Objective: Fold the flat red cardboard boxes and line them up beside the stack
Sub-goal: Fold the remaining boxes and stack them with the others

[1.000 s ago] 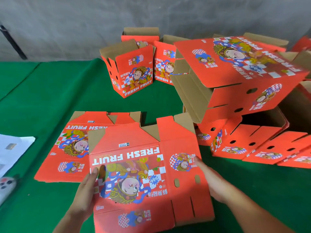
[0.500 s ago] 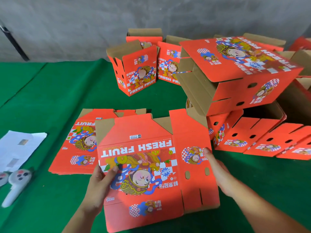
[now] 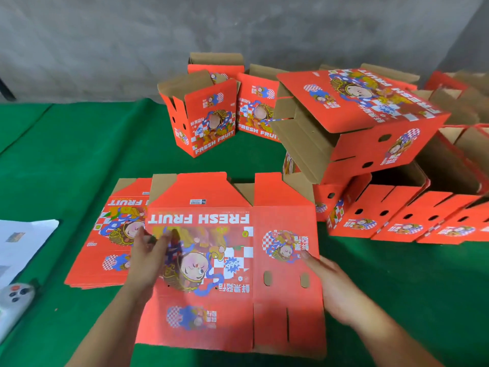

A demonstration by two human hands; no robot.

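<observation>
A flat red cardboard box (image 3: 280,313) printed "FRESH FRUIT" lies in front of me, its left part over the stack of flat boxes (image 3: 90,263). My left hand (image 3: 148,260) grips its left edge, fingers curled onto the printed face. My right hand (image 3: 336,290) holds the right edge, thumb on top and the other fingers hidden behind the card. Folded boxes (image 3: 206,123) stand open-topped at the back, beyond the stack.
A large folded box (image 3: 370,120) lies tilted on top of other boxes at the right. A row of folded boxes (image 3: 397,213) runs along the right side. White paper (image 3: 23,242) and a grey controller (image 3: 16,298) sit at the left on the green cloth (image 3: 79,154).
The flat box has been drawn a little to the right and squared up in front of me. My left hand slid further onto its printed face; my right hand stayed at the right edge.
</observation>
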